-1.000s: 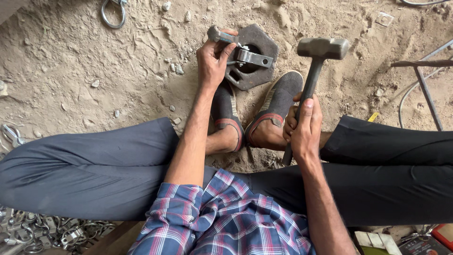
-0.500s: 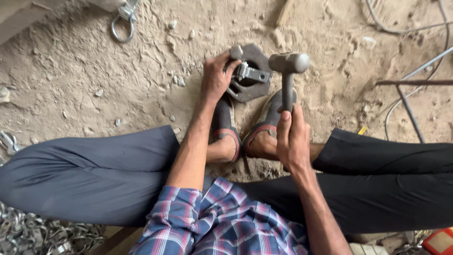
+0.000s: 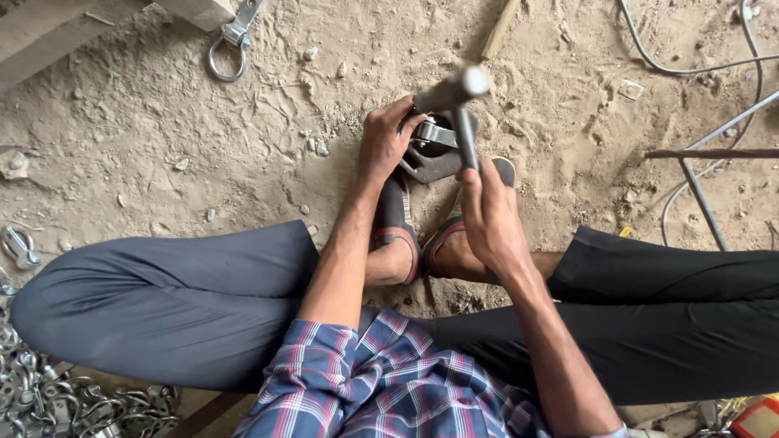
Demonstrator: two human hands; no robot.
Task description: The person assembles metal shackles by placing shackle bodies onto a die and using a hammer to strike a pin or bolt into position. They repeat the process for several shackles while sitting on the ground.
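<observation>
Hammer and metal block in hands, on sandy ground.

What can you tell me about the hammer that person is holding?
The hammer looks all metal, grey and worn, with a thick cylindrical head blurred by motion and a slim straight shaft. The right hand grips the shaft near its lower end, fingers wrapped around it, so the head stands up and tilts slightly left. It hangs above a dark metal block on the sandy ground, where the left hand steadies a small shiny metal fitting. Whether the head touches the fitting cannot be told.
</observation>
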